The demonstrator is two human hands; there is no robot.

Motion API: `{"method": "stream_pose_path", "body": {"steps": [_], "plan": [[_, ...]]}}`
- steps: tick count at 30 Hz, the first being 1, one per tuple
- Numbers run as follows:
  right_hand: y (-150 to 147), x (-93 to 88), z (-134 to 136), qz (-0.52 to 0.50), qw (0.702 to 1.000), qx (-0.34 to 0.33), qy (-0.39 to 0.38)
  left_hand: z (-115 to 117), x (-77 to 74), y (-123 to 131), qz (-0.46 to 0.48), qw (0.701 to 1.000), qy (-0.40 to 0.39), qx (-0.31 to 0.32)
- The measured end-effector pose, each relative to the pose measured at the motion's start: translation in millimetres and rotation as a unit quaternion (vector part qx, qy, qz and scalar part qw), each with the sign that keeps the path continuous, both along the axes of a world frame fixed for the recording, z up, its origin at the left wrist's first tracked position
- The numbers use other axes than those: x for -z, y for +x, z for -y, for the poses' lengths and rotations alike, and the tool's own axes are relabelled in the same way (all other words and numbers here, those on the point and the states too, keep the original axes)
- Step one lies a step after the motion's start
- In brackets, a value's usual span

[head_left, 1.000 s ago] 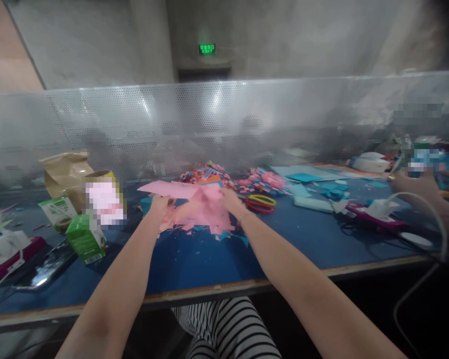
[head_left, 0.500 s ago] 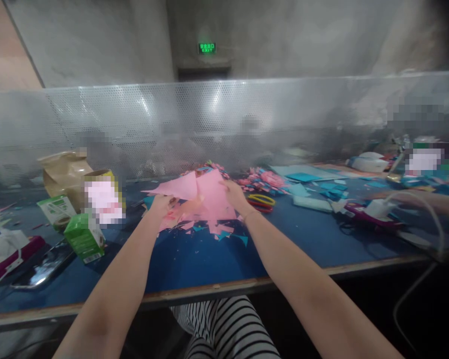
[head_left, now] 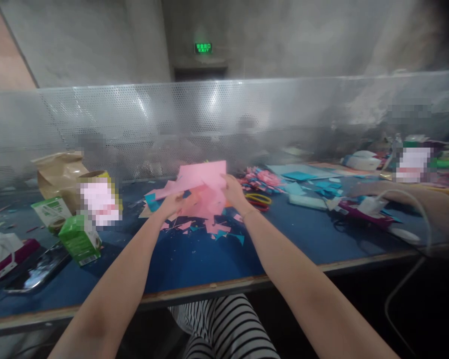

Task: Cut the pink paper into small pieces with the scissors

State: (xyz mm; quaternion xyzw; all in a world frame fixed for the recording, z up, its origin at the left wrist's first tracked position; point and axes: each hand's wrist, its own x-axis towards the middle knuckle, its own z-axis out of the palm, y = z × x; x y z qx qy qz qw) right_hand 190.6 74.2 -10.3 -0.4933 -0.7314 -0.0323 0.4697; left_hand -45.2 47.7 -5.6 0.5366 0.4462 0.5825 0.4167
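Note:
My right hand [head_left: 233, 192] grips the right edge of a sheet of pink paper [head_left: 203, 174], raised over a heap of scraps. My left hand [head_left: 172, 203] is at the sheet's lower left, fingers curled against pink paper; its fingertips are partly hidden. Under and between my hands lie pink, orange and blue paper scraps [head_left: 213, 227]. Scissors with red and yellow handles [head_left: 259, 200] rest just right of my right wrist.
Left stand a brown paper bag [head_left: 58, 174], a green box [head_left: 78, 239], a phone [head_left: 39, 269] and a purple-based device [head_left: 11, 257]. Right are a paper-strip pile [head_left: 264, 179], blue sheets [head_left: 299, 176], a glue gun [head_left: 370, 209] and another person's arm [head_left: 415, 197]. A perforated screen [head_left: 209, 114] stands behind.
The pink sheet has swung from hanging steeply to lying more level and higher. My left hand has moved slightly right. The view has shifted a little.

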Motion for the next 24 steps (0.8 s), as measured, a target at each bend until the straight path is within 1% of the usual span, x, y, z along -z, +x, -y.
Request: {"method": "stream_pose_path", "body": {"steps": [1, 2, 3, 5, 6, 8, 11, 15, 19, 21, 24], "plan": [[0.2, 0.6, -1.2, -0.009, 1.0, -0.006, 0.009, 1.8, -0.3, 2.2, -0.074, 0.997, 0.021, 0.013], [0.4, 1.1, -2.2, -0.019, 1.0, -0.014, 0.021, 4.1, -1.1, 4.4, -0.16, 0.986, 0.039, 0.033], [0.5, 1.2, -2.8, -0.032, 0.999, -0.02, 0.034, 6.7, -2.2, 6.3, -0.247, 0.966, 0.053, 0.055], [1.0, -0.1, -2.2, -0.061, 0.996, -0.024, 0.065, 12.3, -5.1, 9.4, -0.371, 0.922, 0.08, 0.08], [1.4, -1.6, -0.7, -0.077, 0.993, -0.021, 0.082, 14.9, -6.5, 10.5, -0.414, 0.901, 0.093, 0.092], [2.3, -6.2, 4.4, -0.107, 0.988, -0.007, 0.115, 18.8, -9.0, 11.9, -0.473, 0.864, 0.129, 0.112], [4.6, -15.5, 15.0, -0.146, 0.976, 0.027, 0.161, 20.4, -10.7, 12.1, -0.514, 0.832, 0.167, 0.124], [11.2, -26.0, 24.3, -0.193, 0.956, 0.081, 0.204, 18.8, -9.3, 10.0, -0.552, 0.812, 0.149, 0.117], [21.9, -28.2, 21.4, -0.263, 0.929, 0.131, 0.226, 15.6, -5.1, 7.5, -0.536, 0.82, 0.151, 0.129], [27.1, -26.8, 17.6, -0.297, 0.918, 0.15, 0.218, 12.3, -1.9, 6.5, -0.533, 0.829, 0.134, 0.101], [32.5, -23.9, 12.2, -0.341, 0.909, 0.148, 0.188, 5.9, 3.4, 4.3, -0.53, 0.842, 0.095, 0.02]]}}
